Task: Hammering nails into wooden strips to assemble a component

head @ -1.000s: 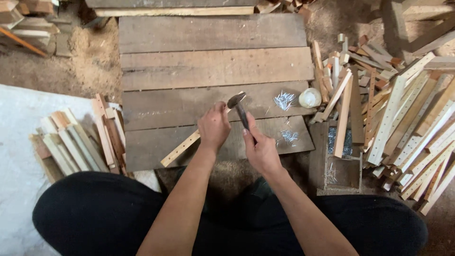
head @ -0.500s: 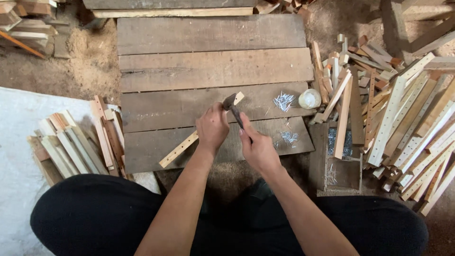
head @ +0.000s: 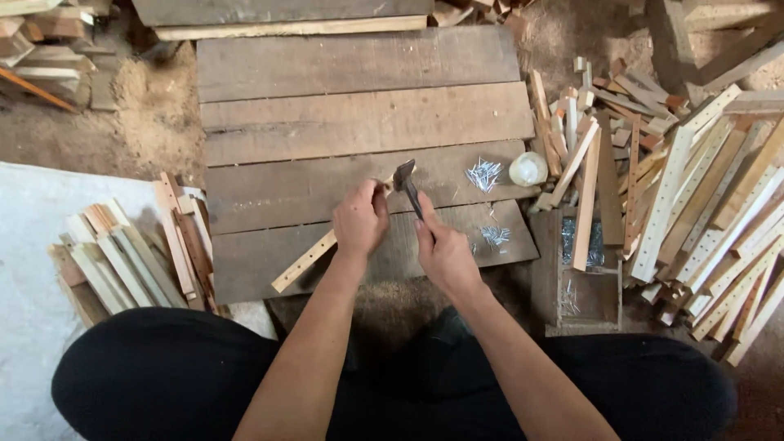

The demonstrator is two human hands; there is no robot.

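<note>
My left hand [head: 360,219] pinches a long pale wooden strip [head: 306,261] with a row of small holes, which lies slantwise on the dark plank platform [head: 359,122]. My right hand [head: 443,249] grips the handle of a hammer [head: 404,181] whose dark head is down near the strip, just right of my left fingers. Whether a nail is held under the head is hidden by my fingers. Loose nails [head: 484,173] lie in a small heap to the right, with more nails [head: 496,236] nearer me.
A round whitish lump [head: 528,169] sits beside the nails. Several drilled strips and offcuts [head: 702,204] are piled at right, next to a small wooden box [head: 582,278]. A bundle of sticks [head: 131,257] lies at left on a white sheet [head: 33,245]. Sawdust [head: 151,114] lies far left.
The hammer head has come down from its raised position toward the strip by my left fingers. My left hand and the strip stay almost where they were.
</note>
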